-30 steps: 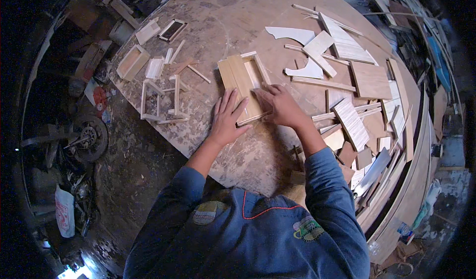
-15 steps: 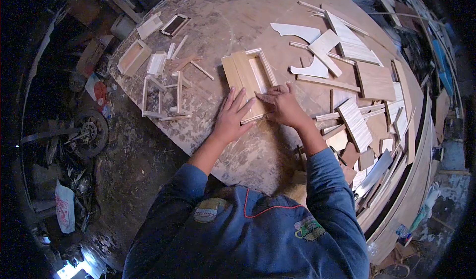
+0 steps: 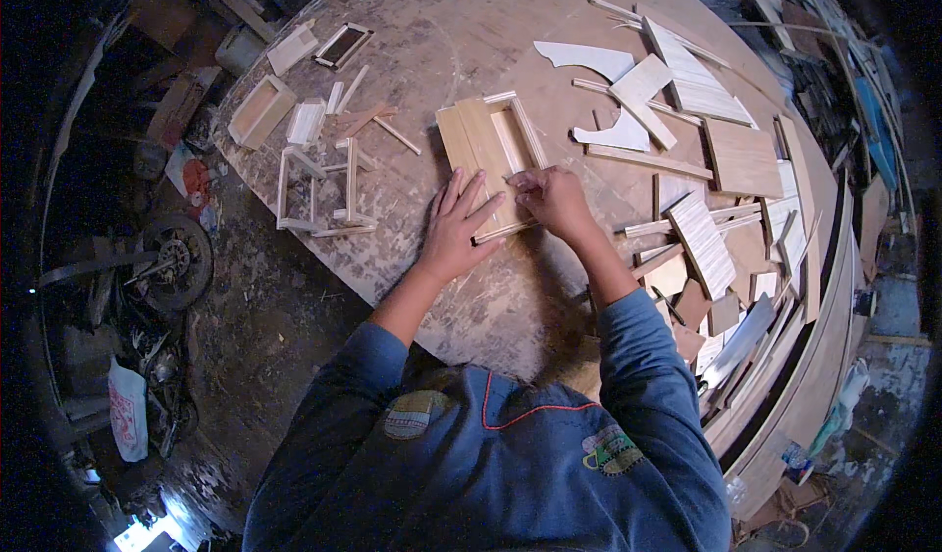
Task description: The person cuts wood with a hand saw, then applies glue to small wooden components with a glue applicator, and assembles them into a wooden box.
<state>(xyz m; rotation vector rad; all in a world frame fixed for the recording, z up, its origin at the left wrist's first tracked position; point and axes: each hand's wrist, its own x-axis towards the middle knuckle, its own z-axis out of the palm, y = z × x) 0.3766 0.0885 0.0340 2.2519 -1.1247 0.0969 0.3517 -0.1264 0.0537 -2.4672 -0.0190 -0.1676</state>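
A broad, stained worktop (image 3: 471, 42) fills the middle of the frame. At its centre lies a shallow wooden box (image 3: 531, 132), tilted slightly, its right strip uncovered. Pale boards (image 3: 469, 145) cover its left part.

The left hand (image 3: 453, 238) rests on these boards near their lower end, its grip flat and spread, closed on nothing, apparently to steady them. The right hand (image 3: 557, 199) bends over the box's lower right side, thumb and fingers drawn together, perhaps for fine work at the boards' edge; whether its grip pinches anything cannot be told. It hides part of that side.

Left of centre stands a skeletal wooden frame (image 3: 352, 174); at right, a square plywood panel (image 3: 744, 157) lies among overlapping offcuts (image 3: 704, 243), crowding that side but apart from the box. Upper left are a small open-topped box (image 3: 257, 115) and, smaller still, a dark-centred rectangular frame (image 3: 343, 47).
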